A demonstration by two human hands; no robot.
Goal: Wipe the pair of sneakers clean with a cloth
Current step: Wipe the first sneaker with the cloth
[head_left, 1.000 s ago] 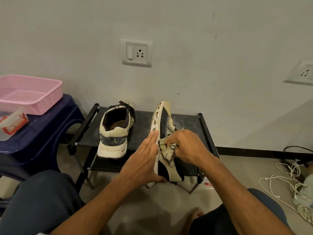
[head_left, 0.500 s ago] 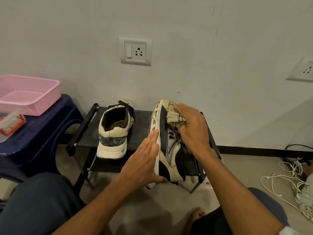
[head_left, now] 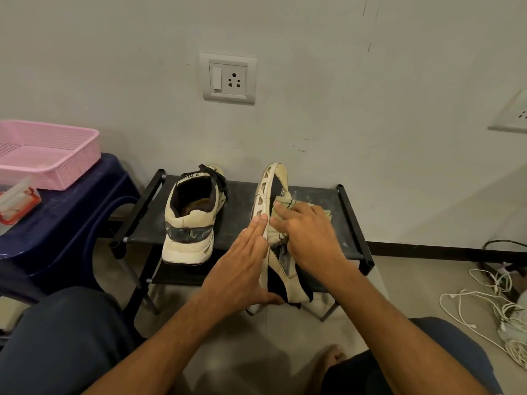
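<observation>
Holding the cream-and-black sneaker tipped on its side over the right half of the low black shoe rack, the person is partway through the job, as far as I can judge. The left hand lies flat against the sole, fingers straight and together, thumb tucked beneath the heel end that juts off the rack's front edge. The right hand presses the crumpled pale yellowish cloth onto the shoe's upper, fingers spread and nearly straight over it; whether the thumb pinches the cloth is hidden. The matching cream sneaker with the dark heel band stands upright on the rack's left half, touched by neither hand. Whether it is already wiped I cannot tell. The tipped shoe's sole still looks grubby, so that side probably remains to be wiped.
</observation>
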